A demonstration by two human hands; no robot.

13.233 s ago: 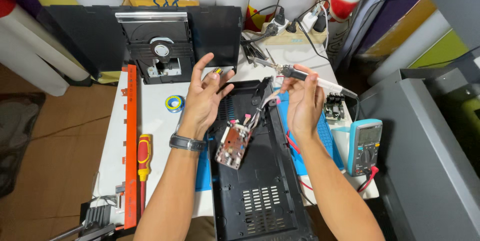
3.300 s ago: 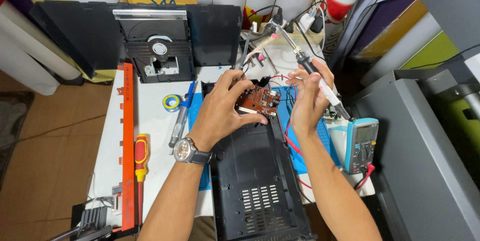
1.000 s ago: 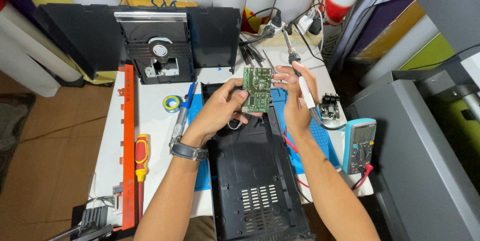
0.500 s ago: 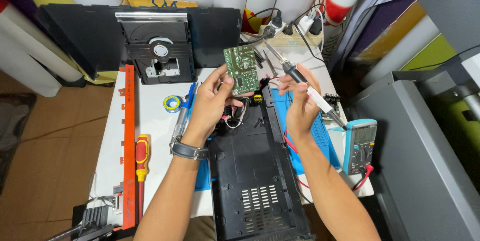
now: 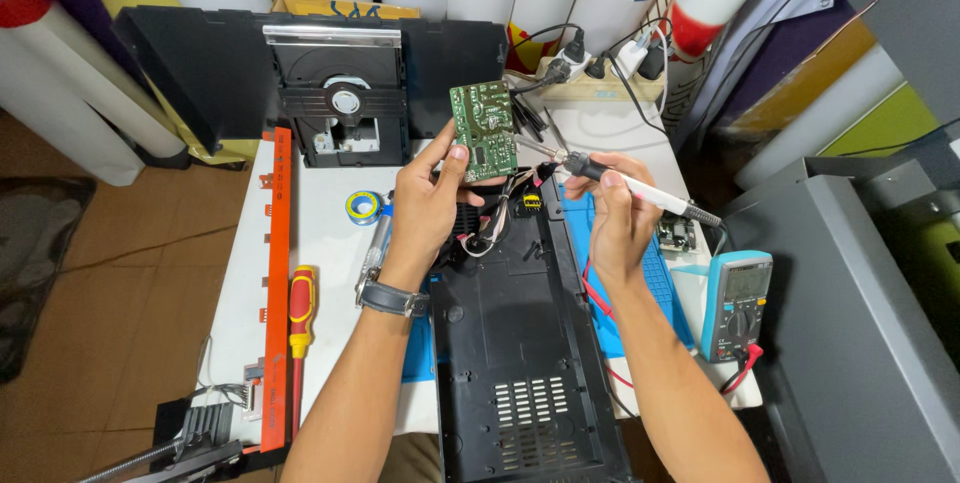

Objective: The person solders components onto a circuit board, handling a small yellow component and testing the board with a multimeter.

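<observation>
My left hand [image 5: 428,205] holds a green circuit board [image 5: 484,130] upright above the table, its solder side facing me, with wires hanging from its lower edge. My right hand [image 5: 612,223] grips a soldering iron [image 5: 632,183] with a white handle; its metal tip points left and sits close to the board's lower right edge. Below both hands lies a long black plastic case panel [image 5: 515,343] with vent slots. A watch is on my left wrist.
A black disc player chassis [image 5: 340,93] stands at the back. A blue multimeter [image 5: 735,303] lies at the right, a red and yellow screwdriver [image 5: 299,318] and an orange rail [image 5: 275,273] at the left, a solder roll [image 5: 362,207] nearby. A power strip [image 5: 600,78] sits behind.
Over the last second my left hand raised the circuit board and turned it more upright. My right hand brought the iron's tip leftward toward the board's edge.
</observation>
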